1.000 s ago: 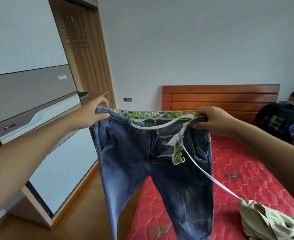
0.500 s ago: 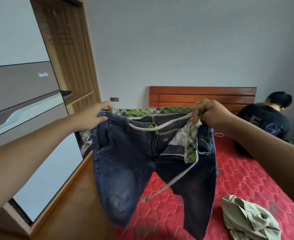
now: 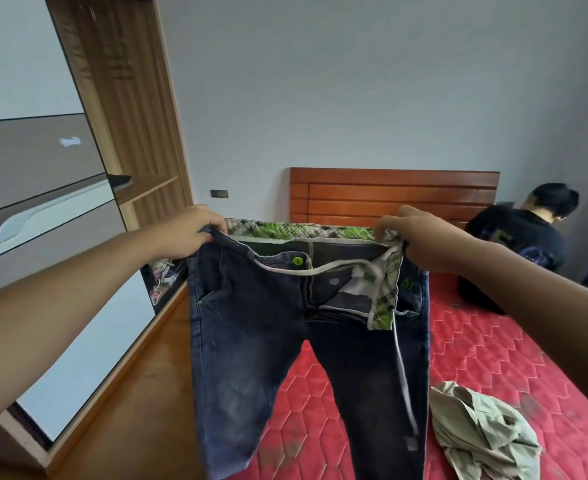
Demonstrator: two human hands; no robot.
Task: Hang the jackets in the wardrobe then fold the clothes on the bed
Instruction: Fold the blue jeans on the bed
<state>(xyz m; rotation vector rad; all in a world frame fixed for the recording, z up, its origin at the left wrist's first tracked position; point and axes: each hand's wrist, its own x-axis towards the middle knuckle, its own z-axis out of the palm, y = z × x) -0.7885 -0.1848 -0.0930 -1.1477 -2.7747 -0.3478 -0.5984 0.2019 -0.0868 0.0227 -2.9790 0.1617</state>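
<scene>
A pair of dark blue jeans hangs in the air in front of me, fly open, with a green plaid lining at the waistband and a white drawstring dangling. My left hand grips the waistband's left corner. My right hand grips the right corner. Both legs hang down over the near edge of the bed, which has a red quilted mattress. A crumpled beige garment lies on the mattress at the lower right.
A wardrobe with grey and white sliding doors and an open wooden shelf section stands on the left. Wooden floor runs between it and the bed. A person in a black shirt sits at the far right of the bed by the headboard.
The jeans have been spread wider and straighter at the waistband. The drawstring, earlier stretched toward the beige garment, now hangs free. My view has shifted right and down.
</scene>
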